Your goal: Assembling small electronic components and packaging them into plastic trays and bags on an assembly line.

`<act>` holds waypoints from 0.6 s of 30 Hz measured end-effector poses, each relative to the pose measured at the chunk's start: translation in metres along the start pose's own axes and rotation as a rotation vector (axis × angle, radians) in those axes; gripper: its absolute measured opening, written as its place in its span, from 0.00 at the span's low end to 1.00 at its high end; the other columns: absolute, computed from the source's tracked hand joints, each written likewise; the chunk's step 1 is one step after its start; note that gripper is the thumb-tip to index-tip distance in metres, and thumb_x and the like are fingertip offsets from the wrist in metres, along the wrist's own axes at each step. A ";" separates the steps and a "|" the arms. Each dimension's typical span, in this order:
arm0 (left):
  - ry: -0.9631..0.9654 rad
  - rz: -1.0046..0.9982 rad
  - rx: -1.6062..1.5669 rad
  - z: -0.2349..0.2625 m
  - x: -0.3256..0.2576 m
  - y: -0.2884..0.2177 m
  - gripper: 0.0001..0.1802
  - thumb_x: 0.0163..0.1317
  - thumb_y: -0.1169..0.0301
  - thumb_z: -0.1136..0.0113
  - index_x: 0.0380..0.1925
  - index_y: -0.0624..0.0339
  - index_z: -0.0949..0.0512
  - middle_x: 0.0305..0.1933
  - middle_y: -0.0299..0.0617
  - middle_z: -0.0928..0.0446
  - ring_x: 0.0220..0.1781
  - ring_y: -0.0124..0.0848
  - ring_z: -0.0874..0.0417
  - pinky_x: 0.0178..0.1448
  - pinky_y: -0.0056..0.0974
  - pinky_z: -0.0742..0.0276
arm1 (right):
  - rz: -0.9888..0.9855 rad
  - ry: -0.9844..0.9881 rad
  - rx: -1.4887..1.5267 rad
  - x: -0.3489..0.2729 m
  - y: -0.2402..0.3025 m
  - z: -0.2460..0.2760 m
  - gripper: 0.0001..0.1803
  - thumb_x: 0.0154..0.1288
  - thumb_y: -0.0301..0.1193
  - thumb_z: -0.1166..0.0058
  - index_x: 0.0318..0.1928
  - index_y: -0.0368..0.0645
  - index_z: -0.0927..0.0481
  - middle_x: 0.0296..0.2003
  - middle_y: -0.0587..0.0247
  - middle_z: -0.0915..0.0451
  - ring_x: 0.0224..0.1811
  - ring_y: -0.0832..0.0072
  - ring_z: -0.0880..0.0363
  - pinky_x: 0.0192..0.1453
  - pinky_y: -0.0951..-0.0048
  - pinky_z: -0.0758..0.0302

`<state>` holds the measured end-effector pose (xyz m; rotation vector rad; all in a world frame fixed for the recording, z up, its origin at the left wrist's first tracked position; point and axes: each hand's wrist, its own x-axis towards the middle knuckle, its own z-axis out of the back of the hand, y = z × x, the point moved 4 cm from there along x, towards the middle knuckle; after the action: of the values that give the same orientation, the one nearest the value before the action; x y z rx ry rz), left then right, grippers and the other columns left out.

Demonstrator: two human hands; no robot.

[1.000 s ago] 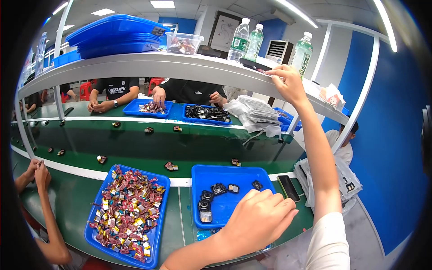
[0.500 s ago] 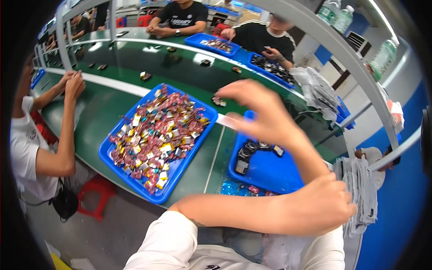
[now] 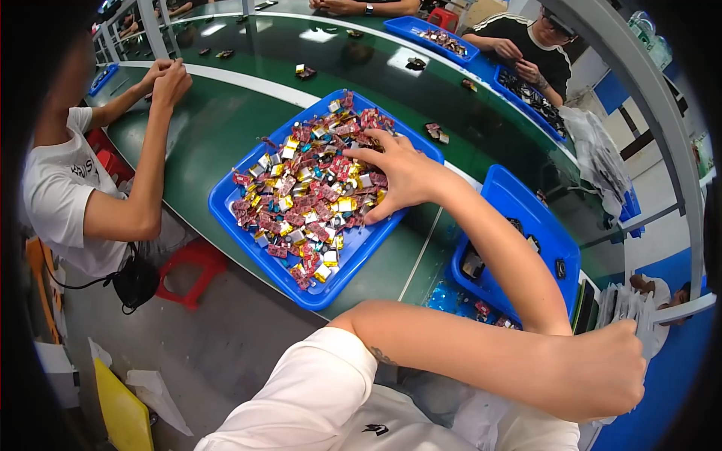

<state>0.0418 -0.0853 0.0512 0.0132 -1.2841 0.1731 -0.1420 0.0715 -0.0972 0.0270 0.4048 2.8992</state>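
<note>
My right hand (image 3: 398, 171) is open, fingers curved and spread over the right part of a blue tray (image 3: 232, 174). A heap of small red circuit boards (image 3: 301, 195) with silver and yellow parts fills that tray; I cannot tell whether the fingertips touch them. My left arm crosses in front of my right forearm. At its end my left hand (image 3: 602, 368) is a closed fist at the right, beside a stack of grey-white plastic packets (image 3: 628, 304); whatever it may hold is hidden. A second blue tray (image 3: 492, 192) with a few black casings (image 3: 472, 264) lies partly behind my right forearm.
A green conveyor belt (image 3: 353, 56) carries scattered small assemblies (image 3: 436, 133). A co-worker (image 3: 98, 180) sits at the left, hands together; another (image 3: 526, 52) works across the belt by blue trays (image 3: 432, 39). Metal frame posts (image 3: 154, 30), a red stool (image 3: 192, 270) and plastic bags (image 3: 594, 150) surround the table.
My right hand has moved left from above the belt to over the heap of circuit boards. The view has shifted, and my left fist stays closed at the right.
</note>
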 end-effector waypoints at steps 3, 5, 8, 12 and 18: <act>-0.020 -0.003 0.033 -0.012 0.000 0.004 0.05 0.30 0.69 0.39 0.11 0.57 0.24 0.14 0.36 0.29 0.18 0.32 0.29 0.26 0.37 0.45 | -0.038 -0.008 -0.073 0.005 0.003 -0.002 0.49 0.28 0.45 0.30 0.61 0.58 0.32 0.63 0.54 0.42 0.61 0.47 0.40 0.54 0.38 0.32; -0.003 -0.004 0.007 -0.017 0.000 0.005 0.05 0.29 0.69 0.40 0.11 0.56 0.23 0.14 0.35 0.29 0.18 0.31 0.29 0.26 0.37 0.45 | -0.015 -0.013 -0.055 0.006 0.000 0.000 0.48 0.28 0.46 0.30 0.59 0.58 0.30 0.62 0.55 0.41 0.60 0.47 0.39 0.54 0.38 0.32; -0.043 -0.029 0.005 -0.016 0.000 0.002 0.05 0.28 0.69 0.40 0.11 0.55 0.23 0.15 0.34 0.28 0.19 0.30 0.29 0.26 0.37 0.45 | 0.042 -0.121 -0.035 0.000 -0.005 -0.007 0.45 0.29 0.48 0.30 0.57 0.59 0.28 0.61 0.57 0.39 0.58 0.48 0.37 0.54 0.38 0.33; 0.046 0.018 0.127 -0.002 0.001 -0.004 0.04 0.30 0.69 0.40 0.11 0.53 0.23 0.15 0.31 0.28 0.19 0.30 0.28 0.26 0.37 0.45 | 0.157 -0.225 0.021 0.002 -0.010 -0.005 0.38 0.33 0.44 0.31 0.53 0.58 0.25 0.58 0.59 0.35 0.55 0.51 0.33 0.55 0.48 0.30; 0.056 -0.013 0.119 -0.006 0.001 -0.002 0.04 0.32 0.68 0.39 0.11 0.53 0.23 0.14 0.31 0.29 0.19 0.30 0.29 0.26 0.37 0.44 | 0.244 -0.260 0.255 0.009 -0.005 0.006 0.28 0.38 0.27 0.38 0.47 0.44 0.24 0.50 0.60 0.29 0.53 0.62 0.28 0.58 0.65 0.30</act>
<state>0.0478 -0.0865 0.0509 0.1179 -1.2160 0.2370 -0.1498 0.0801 -0.0931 0.5217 0.7646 2.9986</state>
